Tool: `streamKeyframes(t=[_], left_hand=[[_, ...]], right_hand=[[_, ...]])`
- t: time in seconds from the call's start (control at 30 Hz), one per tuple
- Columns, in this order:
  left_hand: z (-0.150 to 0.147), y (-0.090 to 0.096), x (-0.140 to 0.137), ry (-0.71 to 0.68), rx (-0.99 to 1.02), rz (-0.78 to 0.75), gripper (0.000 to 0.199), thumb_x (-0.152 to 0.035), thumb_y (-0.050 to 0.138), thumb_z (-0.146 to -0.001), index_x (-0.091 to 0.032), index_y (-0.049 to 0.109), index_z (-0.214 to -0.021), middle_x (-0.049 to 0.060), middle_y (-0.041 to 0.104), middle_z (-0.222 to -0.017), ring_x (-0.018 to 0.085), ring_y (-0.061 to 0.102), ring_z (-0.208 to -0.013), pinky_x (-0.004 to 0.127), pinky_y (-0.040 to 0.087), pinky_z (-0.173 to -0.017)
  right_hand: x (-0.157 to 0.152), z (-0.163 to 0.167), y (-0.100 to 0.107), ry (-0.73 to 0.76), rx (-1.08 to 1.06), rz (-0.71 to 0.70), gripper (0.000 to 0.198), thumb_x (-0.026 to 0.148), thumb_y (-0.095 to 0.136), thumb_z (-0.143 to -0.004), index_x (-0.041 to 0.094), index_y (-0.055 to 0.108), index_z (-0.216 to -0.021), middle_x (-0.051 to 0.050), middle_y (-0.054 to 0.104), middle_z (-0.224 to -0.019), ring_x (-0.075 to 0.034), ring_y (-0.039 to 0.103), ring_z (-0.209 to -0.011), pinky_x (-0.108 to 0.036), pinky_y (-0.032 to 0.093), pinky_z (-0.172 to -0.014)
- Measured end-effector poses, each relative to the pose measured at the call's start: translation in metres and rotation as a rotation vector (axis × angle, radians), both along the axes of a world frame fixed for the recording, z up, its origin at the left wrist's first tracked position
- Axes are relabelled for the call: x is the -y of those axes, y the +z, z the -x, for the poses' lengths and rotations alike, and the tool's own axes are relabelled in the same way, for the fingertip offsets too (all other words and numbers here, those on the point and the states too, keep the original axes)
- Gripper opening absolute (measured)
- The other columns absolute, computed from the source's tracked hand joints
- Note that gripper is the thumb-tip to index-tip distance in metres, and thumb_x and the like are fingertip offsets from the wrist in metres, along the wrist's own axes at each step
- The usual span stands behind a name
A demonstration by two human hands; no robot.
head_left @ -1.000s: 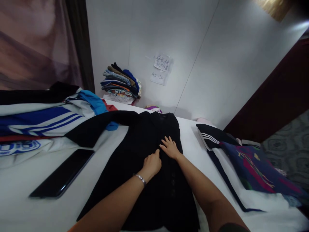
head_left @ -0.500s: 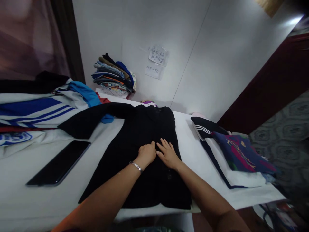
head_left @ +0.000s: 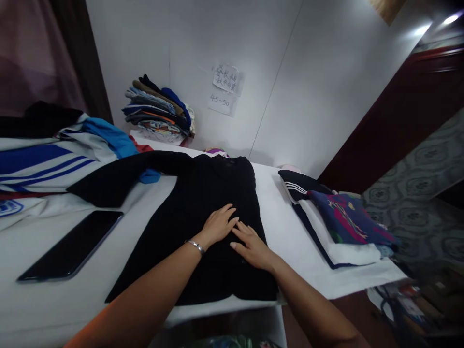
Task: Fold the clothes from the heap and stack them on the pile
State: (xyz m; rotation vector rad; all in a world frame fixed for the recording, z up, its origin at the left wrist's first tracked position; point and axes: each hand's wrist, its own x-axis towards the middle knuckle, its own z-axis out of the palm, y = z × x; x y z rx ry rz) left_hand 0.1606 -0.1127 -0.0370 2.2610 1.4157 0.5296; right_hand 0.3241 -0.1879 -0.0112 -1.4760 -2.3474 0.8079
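A black long-sleeved garment [head_left: 213, 188] lies spread face up on the white-covered table, its neckline toward the wall and one sleeve stretched out to the left. My left hand [head_left: 219, 223], with a metal bracelet [head_left: 195, 245] at the wrist, rests on the middle of it with fingers stretched out. Just to its right, my right hand [head_left: 253, 246] lies on the same cloth, thumb apart from the fingers. The fingertips of both hands nearly meet. Neither hand grips anything. The other sleeve is out of sight.
A dark phone [head_left: 72, 244] lies on the table [head_left: 279, 222] at left. Beyond it are heaped clothes [head_left: 39, 159]. A folded stack [head_left: 159, 108] stands by the wall under handwritten paper signs [head_left: 223, 89]. More folded clothes [head_left: 348, 217] lie near the right edge.
My left hand's fingers, earlier more curled, are now stretched out. My right hand has slid nearer to me on the garment, its fingers less spread. The view has turned slightly right.
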Motion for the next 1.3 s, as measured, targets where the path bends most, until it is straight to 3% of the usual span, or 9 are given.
streamKeyframes(t=[0.17, 0.3, 0.43, 0.53, 0.67, 0.77, 0.93, 1.07, 1.3], left_hand=[[-0.003, 0.005, 0.007, 0.062, -0.056, -0.093, 0.047, -0.038, 0.04, -0.094, -0.021, 0.05, -0.137, 0.01, 0.04, -0.152, 0.027, 0.04, -0.137, 0.047, 0.031, -0.113], [-0.007, 0.008, 0.011, 0.002, -0.06, -0.257, 0.048, -0.037, 0.041, -0.094, -0.017, 0.05, -0.137, 0.012, 0.034, -0.155, 0.025, 0.023, -0.146, 0.046, 0.016, -0.119], [-0.009, 0.001, 0.009, -0.162, -0.058, -0.075, 0.055, -0.046, 0.035, -0.095, -0.017, 0.047, -0.14, 0.01, 0.031, -0.157, 0.024, 0.017, -0.148, 0.044, 0.021, -0.118], [-0.009, -0.003, 0.006, -0.168, -0.062, -0.026, 0.056, -0.047, 0.039, -0.093, -0.019, 0.046, -0.141, 0.009, 0.029, -0.158, 0.024, 0.013, -0.148, 0.044, 0.02, -0.118], [-0.008, -0.003, 0.007, -0.165, -0.052, -0.032, 0.054, -0.046, 0.039, -0.093, -0.021, 0.047, -0.14, 0.008, 0.031, -0.157, 0.023, 0.015, -0.148, 0.044, 0.02, -0.118], [-0.008, 0.0, 0.01, -0.166, -0.043, -0.012, 0.054, -0.046, 0.042, -0.091, -0.022, 0.048, -0.139, 0.007, 0.03, -0.158, 0.022, 0.014, -0.148, 0.044, 0.019, -0.118], [-0.007, 0.005, 0.014, -0.161, -0.038, 0.026, 0.056, -0.045, 0.042, -0.09, -0.021, 0.046, -0.141, 0.008, 0.028, -0.158, 0.022, 0.013, -0.148, 0.045, 0.018, -0.119], [-0.007, 0.005, 0.016, -0.168, -0.01, 0.041, 0.057, -0.043, 0.046, -0.088, -0.021, 0.045, -0.141, 0.008, 0.027, -0.159, 0.023, 0.011, -0.149, 0.047, 0.015, -0.119], [-0.004, 0.002, 0.012, -0.192, 0.081, 0.072, 0.074, -0.042, 0.052, -0.083, -0.024, 0.028, -0.151, 0.008, 0.023, -0.16, 0.026, 0.013, -0.148, 0.048, 0.017, -0.119]], right_hand=[[0.025, -0.008, 0.004, -0.012, -0.036, 0.053, 0.063, 0.051, 0.053, -0.09, 0.019, 0.043, -0.144, -0.012, 0.024, -0.158, -0.024, 0.015, -0.148, -0.047, 0.016, -0.12], [0.028, -0.013, 0.005, -0.06, -0.098, 0.009, 0.054, 0.051, 0.051, -0.091, 0.024, 0.051, -0.138, -0.006, 0.039, -0.152, -0.023, 0.03, -0.144, -0.044, 0.024, -0.119], [0.0, -0.019, 0.007, -0.18, -0.138, -0.225, 0.042, 0.041, 0.045, -0.095, 0.026, 0.059, -0.131, -0.004, 0.062, -0.132, -0.022, 0.051, -0.129, -0.044, 0.029, -0.117], [-0.029, -0.023, 0.001, -0.253, 0.013, -0.352, 0.047, 0.036, 0.045, -0.094, 0.019, 0.052, -0.138, -0.01, 0.05, -0.144, -0.025, 0.038, -0.139, -0.048, 0.028, -0.116], [-0.044, -0.024, -0.02, -0.241, 0.306, -0.256, 0.055, 0.032, 0.044, -0.094, 0.007, 0.042, -0.143, -0.018, 0.036, -0.152, -0.03, 0.024, -0.145, -0.051, 0.026, -0.115], [-0.04, -0.024, -0.031, -0.239, 0.379, -0.256, 0.054, 0.031, 0.038, -0.096, 0.008, 0.04, -0.144, -0.017, 0.031, -0.155, -0.029, 0.021, -0.147, -0.05, 0.026, -0.114], [-0.041, -0.025, -0.02, -0.237, 0.385, -0.244, 0.05, 0.031, 0.043, -0.093, 0.011, 0.049, -0.138, -0.017, 0.039, -0.151, -0.031, 0.028, -0.144, -0.052, 0.025, -0.114], [-0.056, -0.016, -0.006, -0.21, 0.269, -0.343, 0.051, 0.036, 0.043, -0.093, 0.014, 0.049, -0.139, -0.014, 0.039, -0.152, -0.029, 0.026, -0.145, -0.052, 0.02, -0.116], [-0.066, 0.001, -0.036, -0.159, 0.128, -0.195, 0.056, 0.046, 0.025, -0.099, 0.022, 0.032, -0.149, -0.008, 0.028, -0.157, -0.023, 0.019, -0.147, -0.05, 0.017, -0.118]])
